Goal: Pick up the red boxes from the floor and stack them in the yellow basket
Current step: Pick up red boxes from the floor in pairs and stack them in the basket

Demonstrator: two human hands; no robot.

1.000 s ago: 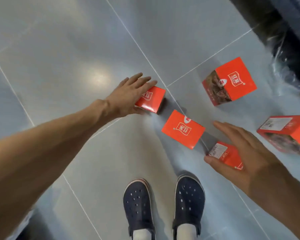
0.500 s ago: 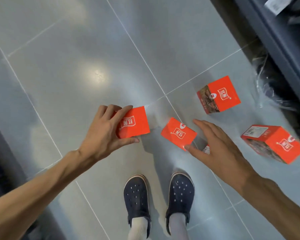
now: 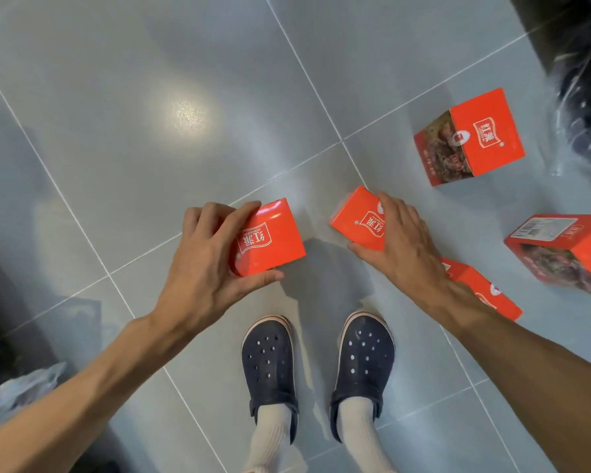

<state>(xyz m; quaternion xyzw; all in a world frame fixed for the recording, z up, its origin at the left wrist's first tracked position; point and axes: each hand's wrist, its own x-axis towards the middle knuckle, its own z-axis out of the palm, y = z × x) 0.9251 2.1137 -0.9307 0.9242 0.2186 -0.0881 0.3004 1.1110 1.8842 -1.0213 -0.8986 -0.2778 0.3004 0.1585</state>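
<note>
While the person stood on the grey tiled floor in dark clogs, the left hand gripped 1 red box, fingers curled over its top edge and thumb under its lower edge. The right hand lay over a second red box, fingers across its far side, thumb at its near edge. 3 more red boxes sat on the floor to the right: 1 upright, 1 on its side, 1 partly hidden under the right forearm.

Bright overhead light glares off the glossy floor; edges blur.
</note>
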